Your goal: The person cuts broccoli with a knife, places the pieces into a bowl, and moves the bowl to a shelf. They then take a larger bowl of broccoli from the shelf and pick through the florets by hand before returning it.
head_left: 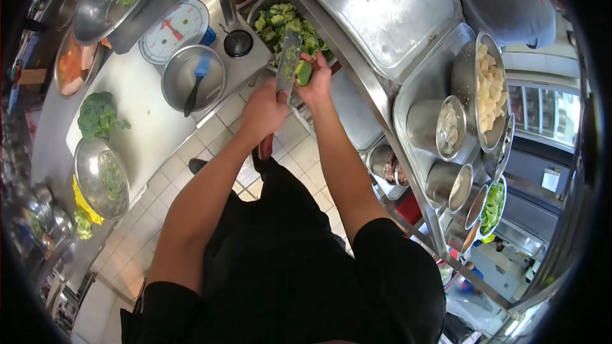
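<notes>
- Knife (pixel 289 67): broad grey blade flecked with green, brown handle; long axis near to far, tip pointing far and slightly right.
- Broccoli piece (pixel 303 72): small, green, roughly oval, just right of the blade, at the bin's near edge.
- Left hand (pixel 263 113): closed round the knife by its handle.
- Right hand (pixel 314 78): fingers pinching the broccoli piece.
- Bin (pixel 253 13): beyond the hands, full of cut florets (pixel 278 20).
- Pot (pixel 170 83): left, with a blue brush (pixel 201 70) inside.
</notes>
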A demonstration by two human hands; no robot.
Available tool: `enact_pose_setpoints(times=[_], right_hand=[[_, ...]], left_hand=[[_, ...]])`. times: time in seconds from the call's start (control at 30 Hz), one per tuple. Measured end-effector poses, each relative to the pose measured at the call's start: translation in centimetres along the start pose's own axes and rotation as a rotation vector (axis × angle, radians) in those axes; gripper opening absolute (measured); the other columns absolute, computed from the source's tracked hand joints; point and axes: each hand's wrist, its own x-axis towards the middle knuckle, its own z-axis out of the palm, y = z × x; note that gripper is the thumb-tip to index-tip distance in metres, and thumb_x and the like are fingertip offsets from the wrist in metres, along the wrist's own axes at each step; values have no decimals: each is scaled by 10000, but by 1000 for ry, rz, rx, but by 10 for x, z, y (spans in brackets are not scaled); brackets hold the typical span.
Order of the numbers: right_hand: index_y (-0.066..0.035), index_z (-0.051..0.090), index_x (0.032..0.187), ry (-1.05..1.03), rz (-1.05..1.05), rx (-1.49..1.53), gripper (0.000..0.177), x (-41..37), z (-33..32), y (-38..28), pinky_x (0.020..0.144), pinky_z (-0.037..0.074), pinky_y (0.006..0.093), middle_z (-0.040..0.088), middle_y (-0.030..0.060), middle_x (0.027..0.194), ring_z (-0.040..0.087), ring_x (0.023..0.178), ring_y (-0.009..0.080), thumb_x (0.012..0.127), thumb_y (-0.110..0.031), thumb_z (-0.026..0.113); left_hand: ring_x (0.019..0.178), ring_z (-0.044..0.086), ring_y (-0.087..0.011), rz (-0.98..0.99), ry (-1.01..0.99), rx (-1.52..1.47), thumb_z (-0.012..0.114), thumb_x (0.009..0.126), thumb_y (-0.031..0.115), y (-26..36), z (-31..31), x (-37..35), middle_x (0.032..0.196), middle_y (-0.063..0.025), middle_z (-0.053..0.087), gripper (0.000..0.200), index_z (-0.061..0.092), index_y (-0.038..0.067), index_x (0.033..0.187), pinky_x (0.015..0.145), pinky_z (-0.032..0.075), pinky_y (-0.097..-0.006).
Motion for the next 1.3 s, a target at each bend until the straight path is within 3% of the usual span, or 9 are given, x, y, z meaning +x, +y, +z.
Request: enact_pose_setpoints(times=[0.23,0.53,0.73,0.83,0.9,1.03,1.17,1.27,1.3], right_hand=[[-96,578,923,134,-109,-55,256,18,20,2,678,515,353,628,93,884,603,767,206,1014,-300,453],[-4,563,1288,253,-95,-296,386,9,61,-14,828,541,409,620,114,1200,624,1017,228,1032,-270,453],[-20,562,1275,263,-99,-431,394,19,67,-20,843,542,393,596,98,1219,606,1046,218,1048,-319,443],[-39,589,1092,215,-58,-395,413,33,61,-23,357,430,336,646,88,759,601,515,193,1010,-441,543],[-42,597,1036,224,4,-418,446,39,59,-26,313,392,336,632,95,706,568,446,205,990,-483,557],[-44,619,957,151,115,-571,445,43,60,-33,386,466,346,645,105,744,609,513,208,961,-488,607],[-43,633,948,184,73,-491,376,57,42,-24,590,558,372,669,106,862,668,714,205,940,-417,671],[-2,582,1145,23,-6,-263,402,73,12,-22,702,569,357,663,112,1034,671,844,232,934,-322,704],[1,560,1188,139,-97,-329,402,72,15,-22,716,569,357,656,116,1063,667,866,242,936,-283,695]], left_hand=[[950,623,-485,-31,-101,77,535,924,209,5,10,35,957,-306,655,293,530,-38,1081,872,464,-547],[928,638,-474,29,-98,-56,517,916,178,-6,16,56,941,-312,656,265,529,-34,1074,844,474,-550],[936,634,-475,32,-92,-81,526,910,182,-5,32,79,944,-302,657,278,530,-38,1079,835,476,-549],[934,634,-475,-19,-105,-50,536,898,172,0,37,91,948,-303,652,270,522,-48,1054,836,474,-543],[929,640,-468,-36,-99,-33,530,892,173,-2,42,98,945,-302,654,289,520,-50,1075,834,481,-544],[952,647,-456,-42,-127,-27,523,896,204,-4,46,109,970,-295,662,346,519,-52,1128,860,499,-521],[965,652,-449,-62,-216,16,537,886,225,-4,45,119,1008,-285,669,394,514,-55,1162,873,512,-505],[966,655,-443,-42,-220,30,555,869,226,9,42,121,1020,-289,670,408,512,-60,1157,870,515,-504],[965,656,-442,-38,-206,21,562,863,225,14,43,119,1021,-291,670,409,512,-62,1151,868,516,-505]])
